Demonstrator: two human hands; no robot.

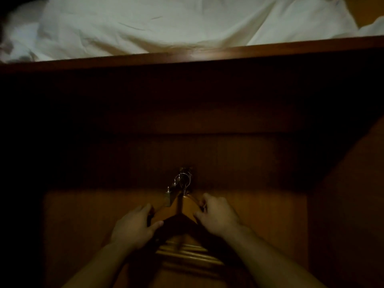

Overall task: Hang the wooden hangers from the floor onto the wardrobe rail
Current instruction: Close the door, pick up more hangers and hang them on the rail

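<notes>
Nearest, the left hand [135,225] and right hand [218,217] each curl their fingers round a shoulder of the bunched wooden hangers [188,206]. The hangers' wire hooks [186,180] sit at the short pegged rail [170,195] in mid-wardrobe, though the gloom hides whether every hook is over it. I judge the risk is a hook missing the rail if either grip loosens early, dropping the bunch; the wardrobe's right wall [342,183] stands well apart and the ledge [207,56] under the white cloth [166,23] is far overhead, leaving room on both sides.
</notes>
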